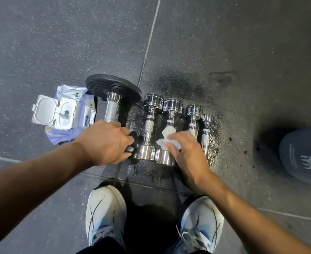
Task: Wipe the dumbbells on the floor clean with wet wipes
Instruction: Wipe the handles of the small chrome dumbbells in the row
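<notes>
A big dumbbell (111, 107) with a black plate and four chrome dumbbells (149, 125) lie side by side on the wet floor (233, 116). The left hand (107, 142) curls round the near end of the big dumbbell's handle. The right hand (186, 153) pinches a crumpled wipe (166, 134) and presses it on the handle of the second chrome dumbbell (171, 109). The pack (65, 112) sits just left of the big dumbbell, lid open.

The chrome ones are round and touch each other, so a hard sideways rub could roll them apart or onto fingers. Damp metal may slip in the left hand and knock the row. The wadded wipe covers little and could skip the knurling, and the open lid may dry out the pack
</notes>
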A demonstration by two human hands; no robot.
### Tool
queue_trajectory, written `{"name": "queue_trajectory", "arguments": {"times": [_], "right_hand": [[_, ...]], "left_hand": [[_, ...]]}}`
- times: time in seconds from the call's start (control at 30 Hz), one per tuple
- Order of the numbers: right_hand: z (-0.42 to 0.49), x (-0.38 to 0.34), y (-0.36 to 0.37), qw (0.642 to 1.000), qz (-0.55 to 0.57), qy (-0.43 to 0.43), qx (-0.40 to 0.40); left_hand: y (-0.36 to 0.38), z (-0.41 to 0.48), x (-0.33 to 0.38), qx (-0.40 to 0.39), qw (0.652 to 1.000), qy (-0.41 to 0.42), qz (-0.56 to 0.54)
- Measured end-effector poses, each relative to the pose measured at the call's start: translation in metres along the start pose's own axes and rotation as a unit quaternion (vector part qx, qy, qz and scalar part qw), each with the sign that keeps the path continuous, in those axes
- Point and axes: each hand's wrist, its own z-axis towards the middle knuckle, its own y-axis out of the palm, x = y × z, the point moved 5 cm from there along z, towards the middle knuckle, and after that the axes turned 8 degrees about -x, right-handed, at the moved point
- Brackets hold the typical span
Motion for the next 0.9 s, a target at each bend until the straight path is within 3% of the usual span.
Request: {"name": "queue_trajectory", "arguments": {"times": [0.2, 0.4, 0.5, 0.63, 0.73, 0.9], "right_hand": [[-0.046, -0.009, 0.013, 0.993, -0.064, -0.086, 0.039], [-0.050, -0.023, 0.022, 0.954, -0.102, -0.259, -0.113], [-0.038, -0.015, 0.010, 0.965, -0.055, -0.219, -0.131], [0.006, -0.006, -0.006, 0.983, -0.102, -0.151, -0.017], [0.034, -0.010, -0.009, 0.977, -0.169, -0.131, 0.012], [0.052, -0.008, -0.018, 0.985, -0.150, -0.065, 0.053]], "left_hand": [[0.000, -0.001, -0.001, 0.007, 1.000, 0.004, -0.009], [0.000, 0.000, 0.000, 0.007, 1.000, -0.001, -0.007], [0.001, 0.001, 0.001, 0.004, 1.000, -0.006, -0.010], [0.002, 0.002, -0.001, 0.012, 1.000, -0.006, -0.014], [0.003, 0.003, 0.000, 0.015, 1.000, -0.012, -0.017], [0.006, 0.001, -0.002, 0.031, 0.999, -0.009, -0.025]]}}
